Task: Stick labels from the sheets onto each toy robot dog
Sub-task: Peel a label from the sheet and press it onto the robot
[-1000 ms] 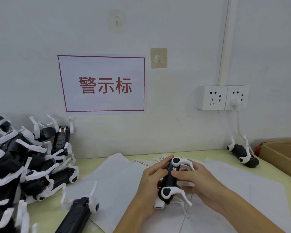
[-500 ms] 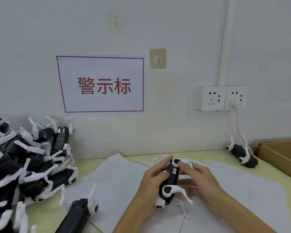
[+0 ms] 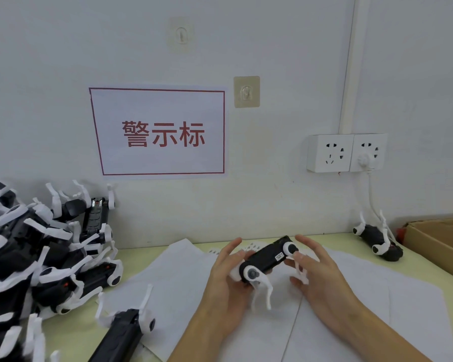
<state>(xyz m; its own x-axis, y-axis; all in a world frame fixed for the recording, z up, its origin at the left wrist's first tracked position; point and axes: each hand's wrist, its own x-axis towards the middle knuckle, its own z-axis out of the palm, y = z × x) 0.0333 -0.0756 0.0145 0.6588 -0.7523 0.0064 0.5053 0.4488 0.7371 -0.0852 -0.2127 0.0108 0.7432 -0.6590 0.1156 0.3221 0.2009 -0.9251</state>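
Tilting the dog point(image 3: 266, 259) from near-upright to a slant, both hands now carry it above the paper sheets point(image 3: 183, 278); 0.5 s ago the right thumb was still pressing on its flank. Left hand point(image 3: 226, 278): curled under the rear end, thumb behind the lower white hip joint, index finger raised free. Right hand point(image 3: 317, 270): fingers fairly straight and spread, steadying the upper end w/ the thumb near the front hip joint; no longer rubbing the body. A small white label point(image 3: 279, 256) sits flat on the black flank betw. the two joints, fully exposed now that the thumb has lifted off. Judged meaning: label is stuck & pressing is done for this unit; the turn looks like a check or the start of setting it aside. A strip of unused labels point(image 3: 249, 248) peeks out on the table behind the dog. Pile of dogs point(image 3: 37, 257) lies at left, one more point(image 3: 123, 335) near the front edge, another point(image 3: 377, 242) at right beside a carton point(image 3: 439, 241); which are labelled cannot be told.
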